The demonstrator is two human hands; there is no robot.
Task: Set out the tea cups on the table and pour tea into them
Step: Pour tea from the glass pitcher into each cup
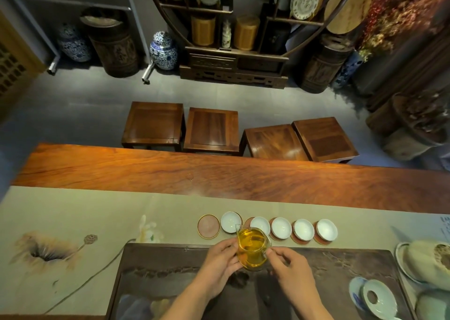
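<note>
A glass pitcher [252, 248] of amber tea is held over the near side of the cup row, its spout toward the cups. My left hand [219, 262] cups its left side. My right hand [286, 267] grips its handle on the right. Several white tea cups stand in a row on round coasters on the beige runner [97, 222]: the leftmost cup [231, 221], one partly behind the pitcher [261, 223], then others out to the rightmost cup [326, 229]. All look empty. One pink coaster [208, 226] at the left end is bare.
A dark tea tray [170, 271] lies under my hands. A white gaiwan with saucer [376, 296] sits at its right end, beside a plate with a cloth [423, 261]. A small pale figurine [147, 231] stands left of the coasters. Several wooden stools [211, 129] stand beyond the table.
</note>
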